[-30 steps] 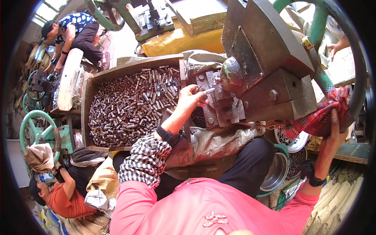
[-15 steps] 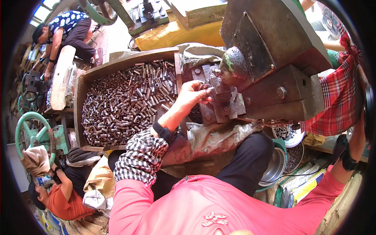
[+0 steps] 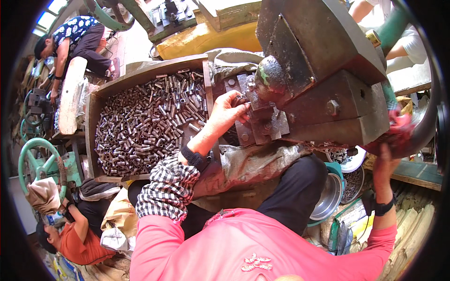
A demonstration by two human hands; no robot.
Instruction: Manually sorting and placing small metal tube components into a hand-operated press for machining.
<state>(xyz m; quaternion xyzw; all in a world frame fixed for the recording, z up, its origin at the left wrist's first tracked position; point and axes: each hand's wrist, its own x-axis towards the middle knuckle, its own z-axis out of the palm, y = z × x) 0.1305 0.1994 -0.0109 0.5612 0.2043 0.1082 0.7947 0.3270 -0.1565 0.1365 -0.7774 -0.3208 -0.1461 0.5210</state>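
My left hand point(image 3: 224, 114) pinches a short dark metal tube point(image 3: 239, 100) beside the die block point(image 3: 262, 122) of a heavy press. Fingers partly cover the tube. Above it looms the press's dark metal body point(image 3: 323, 47), with a rounded, green-marked knob point(image 3: 271, 75). On the far side, my right hand point(image 3: 388, 161) is raised to the lower part of a large dark curved wheel rim point(image 3: 429, 122), near a red cloth point(image 3: 399, 125). Motion smears its fingers, so their grip does not show. Left of my left hand, a wooden tray point(image 3: 92, 126) holds many short metal tubes.
Grey sacking point(image 3: 258, 161) drapes below the press, over my lap. Basins point(image 3: 328, 199) and a bucket of small parts point(image 3: 352, 182) stand by my right knee. Two people work at the left, one near a green handwheel point(image 3: 40, 161). A yellow-covered surface point(image 3: 211, 44) lies beyond the tray.
My right hand has swung inward and left, along with the wheel rim and its red cloth, which is now blurred. My left hand stays at the die. The view has shifted slightly.
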